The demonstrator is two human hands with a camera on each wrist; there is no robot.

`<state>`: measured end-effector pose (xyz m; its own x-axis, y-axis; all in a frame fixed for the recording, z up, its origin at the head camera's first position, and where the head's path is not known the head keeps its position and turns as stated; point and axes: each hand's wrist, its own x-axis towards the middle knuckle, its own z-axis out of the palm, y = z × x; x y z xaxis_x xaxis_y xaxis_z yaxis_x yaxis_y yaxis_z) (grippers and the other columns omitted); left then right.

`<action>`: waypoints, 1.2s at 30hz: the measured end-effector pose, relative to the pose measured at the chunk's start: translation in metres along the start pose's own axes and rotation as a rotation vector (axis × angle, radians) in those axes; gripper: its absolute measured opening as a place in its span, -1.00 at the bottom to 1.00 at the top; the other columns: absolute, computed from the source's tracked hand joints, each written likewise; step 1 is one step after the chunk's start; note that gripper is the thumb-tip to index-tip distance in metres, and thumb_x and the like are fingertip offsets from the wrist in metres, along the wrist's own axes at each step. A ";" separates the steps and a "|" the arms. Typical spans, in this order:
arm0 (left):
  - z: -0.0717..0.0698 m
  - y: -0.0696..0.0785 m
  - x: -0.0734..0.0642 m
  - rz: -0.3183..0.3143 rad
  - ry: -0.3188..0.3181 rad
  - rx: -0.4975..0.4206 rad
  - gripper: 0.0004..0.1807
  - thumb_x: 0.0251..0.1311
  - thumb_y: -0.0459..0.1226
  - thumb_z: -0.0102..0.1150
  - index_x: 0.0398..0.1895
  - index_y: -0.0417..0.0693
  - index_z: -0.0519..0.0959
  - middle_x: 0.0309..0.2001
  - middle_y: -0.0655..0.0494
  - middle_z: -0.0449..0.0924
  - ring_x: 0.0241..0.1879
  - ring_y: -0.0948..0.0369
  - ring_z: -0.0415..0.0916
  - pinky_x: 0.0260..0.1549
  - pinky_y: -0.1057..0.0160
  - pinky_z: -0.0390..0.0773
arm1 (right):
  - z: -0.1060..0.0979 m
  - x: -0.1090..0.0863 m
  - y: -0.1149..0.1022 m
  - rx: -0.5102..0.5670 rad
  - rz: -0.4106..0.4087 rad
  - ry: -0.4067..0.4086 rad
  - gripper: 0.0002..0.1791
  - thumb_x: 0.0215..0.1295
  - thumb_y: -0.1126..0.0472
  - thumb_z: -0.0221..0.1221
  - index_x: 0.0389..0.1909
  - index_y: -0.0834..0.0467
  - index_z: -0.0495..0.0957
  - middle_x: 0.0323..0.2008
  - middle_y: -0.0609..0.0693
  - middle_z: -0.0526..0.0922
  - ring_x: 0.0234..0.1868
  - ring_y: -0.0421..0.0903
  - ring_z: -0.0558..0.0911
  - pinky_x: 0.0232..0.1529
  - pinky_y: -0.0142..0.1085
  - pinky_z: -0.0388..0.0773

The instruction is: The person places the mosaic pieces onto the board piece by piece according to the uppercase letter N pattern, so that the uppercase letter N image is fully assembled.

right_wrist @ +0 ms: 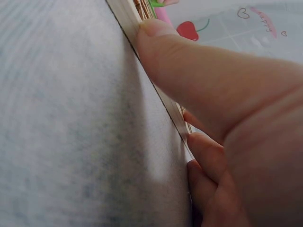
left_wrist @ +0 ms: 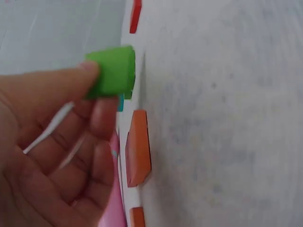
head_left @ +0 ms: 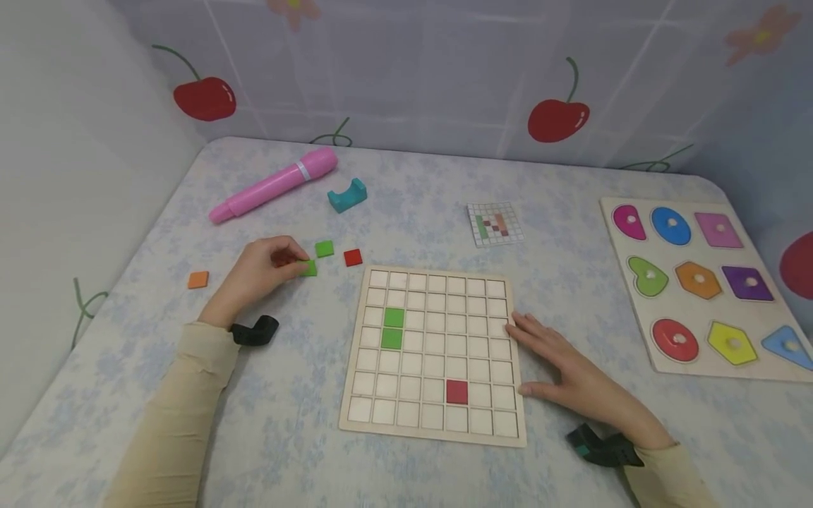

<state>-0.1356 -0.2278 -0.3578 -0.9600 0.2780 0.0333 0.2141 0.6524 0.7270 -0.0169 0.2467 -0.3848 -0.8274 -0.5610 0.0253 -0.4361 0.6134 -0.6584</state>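
My left hand (head_left: 263, 269) pinches a green square tile (left_wrist: 111, 72) between thumb and fingers, left of the wooden grid board (head_left: 434, 439). Another green tile (head_left: 324, 248) and a red tile (head_left: 353, 257) lie close by on the table. Orange tiles (left_wrist: 139, 149) show below the hand in the left wrist view. Fingers fairly straight, my right hand (head_left: 565, 370) touches the board's right edge. Two green tiles (head_left: 392, 328) sit one above the other in the board's second column. A dark red tile (head_left: 456, 391) fills a cell lower right.
Behind the left hand lie a pink marker-shaped stick (head_left: 273, 185) and a teal cradle (head_left: 348, 195). A small pattern card (head_left: 495, 224) lies beyond the board. A shape puzzle with knobbed pieces (head_left: 641, 310) stands at the right. One orange tile (head_left: 198, 280) is far left.
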 end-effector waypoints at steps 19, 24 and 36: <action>0.064 0.076 -0.036 0.053 -0.343 -0.385 -0.90 0.09 -0.35 0.32 -0.31 -0.12 0.65 -0.33 0.13 0.64 -0.32 0.18 0.59 -0.23 0.20 0.55 | 0.003 -0.001 0.004 -0.013 -0.009 0.009 -0.09 0.03 0.01 0.36 0.40 0.04 0.17 0.41 0.01 0.06 0.41 -0.02 -0.04 0.28 -0.37 -0.13; 0.079 0.075 -0.042 0.074 -0.377 -0.380 -0.85 0.11 -0.38 0.29 -0.23 -0.16 0.65 -0.29 0.12 0.66 -0.31 0.22 0.61 -0.26 0.24 0.56 | 0.004 -0.001 0.005 0.005 -0.024 0.009 -0.10 0.04 0.03 0.36 0.40 0.05 0.16 0.41 0.02 0.05 0.41 -0.02 -0.05 0.25 -0.46 -0.19; 0.086 0.079 -0.049 0.187 -0.374 -0.262 -0.91 0.06 -0.42 0.32 -0.35 -0.11 0.69 -0.35 0.23 0.63 -0.38 0.33 0.55 -0.37 0.31 0.57 | 0.003 0.000 0.003 -0.006 0.013 -0.005 -0.09 0.04 -0.01 0.36 0.41 0.02 0.16 0.42 -0.01 0.04 0.41 -0.02 -0.06 0.30 -0.28 -0.11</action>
<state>-0.0565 -0.1294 -0.3614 -0.7682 0.6393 -0.0339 0.2781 0.3810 0.8818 -0.0173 0.2470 -0.3888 -0.8312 -0.5558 0.0127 -0.4272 0.6240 -0.6543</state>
